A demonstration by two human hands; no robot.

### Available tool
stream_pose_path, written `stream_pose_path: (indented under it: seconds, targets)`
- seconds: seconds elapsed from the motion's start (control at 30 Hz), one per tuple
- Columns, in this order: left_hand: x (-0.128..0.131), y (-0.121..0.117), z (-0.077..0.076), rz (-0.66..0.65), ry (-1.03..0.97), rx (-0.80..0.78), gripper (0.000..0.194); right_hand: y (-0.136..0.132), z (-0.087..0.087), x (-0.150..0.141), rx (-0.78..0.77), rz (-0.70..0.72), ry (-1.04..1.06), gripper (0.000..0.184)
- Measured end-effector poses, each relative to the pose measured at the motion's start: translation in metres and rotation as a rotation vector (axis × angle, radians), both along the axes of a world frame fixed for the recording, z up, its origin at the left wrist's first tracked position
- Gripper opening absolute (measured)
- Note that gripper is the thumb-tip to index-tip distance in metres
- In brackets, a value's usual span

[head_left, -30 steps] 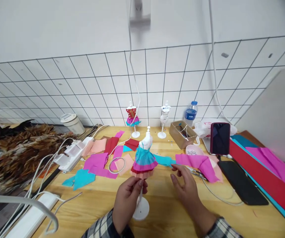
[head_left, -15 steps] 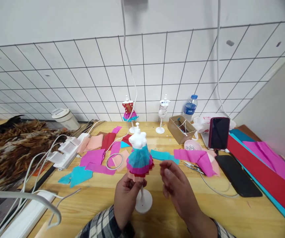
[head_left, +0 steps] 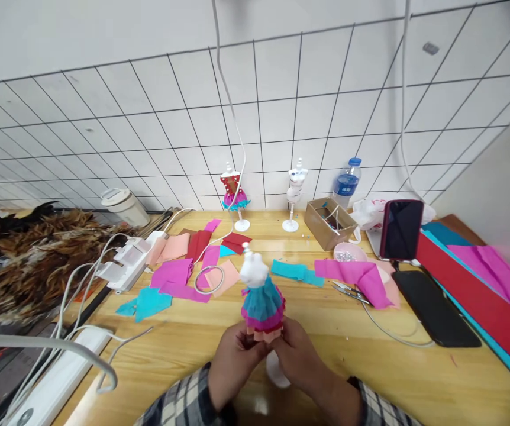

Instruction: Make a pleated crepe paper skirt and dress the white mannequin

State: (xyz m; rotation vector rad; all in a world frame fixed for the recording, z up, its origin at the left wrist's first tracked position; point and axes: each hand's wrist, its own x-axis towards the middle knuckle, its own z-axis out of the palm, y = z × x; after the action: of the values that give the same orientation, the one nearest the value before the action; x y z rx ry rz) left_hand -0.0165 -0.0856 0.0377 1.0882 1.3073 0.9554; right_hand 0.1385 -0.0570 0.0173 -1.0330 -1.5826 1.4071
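Observation:
A small white mannequin (head_left: 254, 269) wears a layered paper skirt (head_left: 261, 305) in turquoise, magenta, red and peach. It leans slightly, its round white base (head_left: 277, 371) partly covered by my hands. My left hand (head_left: 236, 359) is closed on the mannequin just under the hem, its stand pole hidden behind the fingers. My right hand (head_left: 298, 355) pinches at the right side of the skirt's lower edge; its fingertips are partly hidden. Beyond them lie a turquoise paper strip (head_left: 297, 272), a magenta strip (head_left: 357, 278) and scissors (head_left: 348, 291).
Two more mannequins, one dressed (head_left: 236, 192) and one white (head_left: 294, 195), stand by the tiled wall. A cardboard box (head_left: 329, 228), a water bottle (head_left: 347, 180), a bowl of beads (head_left: 348, 253) and phones (head_left: 436, 307) are at right. Power strips (head_left: 133, 260) and feathers (head_left: 28, 260) lie left.
My right hand has come in from the right, away from the turquoise strip, to the skirt's hem. The mannequin has turned and now tips toward me, with my left hand still holding it.

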Motion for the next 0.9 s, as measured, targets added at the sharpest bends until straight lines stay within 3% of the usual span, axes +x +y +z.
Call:
stream_pose_path:
  seconds: [0.07, 0.13, 0.17, 0.23, 0.27, 0.43, 0.63, 0.77, 0.9]
  targets:
    - [-0.033, 0.005, 0.011, -0.300, 0.161, -0.108, 0.026, 0.004, 0.004, 0.012, 0.166, -0.077, -0.213, 0.027]
    - [-0.059, 0.014, 0.025, -0.148, 0.232, -0.025, 0.046, 0.005, 0.007, 0.020, 0.290, -0.099, -0.378, 0.022]
    - [-0.065, 0.018, 0.032, -0.080, 0.172, 0.068, 0.066, 0.004, 0.008, 0.022, 0.337, -0.095, -0.429, 0.019]
    - [-0.062, 0.024, 0.045, 0.006, -0.007, 0.220, 0.098, 0.001, 0.010, 0.020, 0.406, -0.087, -0.495, 0.019]
    - [-0.054, 0.025, 0.049, 0.039, -0.091, 0.241, 0.101, -0.001, 0.011, 0.017, 0.427, -0.091, -0.514, 0.020]
    - [-0.012, 0.022, 0.051, 0.095, -0.333, 0.221, 0.096, -0.008, 0.010, 0.006, 0.374, 0.030, -0.435, 0.024]
    - [-0.020, 0.019, 0.040, 0.102, -0.390, 0.170, 0.099, -0.009, 0.010, 0.008, 0.292, 0.181, -0.361, 0.026]
    - [-0.018, 0.018, 0.037, 0.135, -0.358, 0.239, 0.094, -0.009, 0.007, 0.009, 0.273, 0.224, -0.382, 0.025]
    - [-0.013, 0.016, 0.036, 0.203, -0.318, 0.254, 0.078, -0.010, 0.003, 0.008, 0.307, 0.244, -0.403, 0.024]
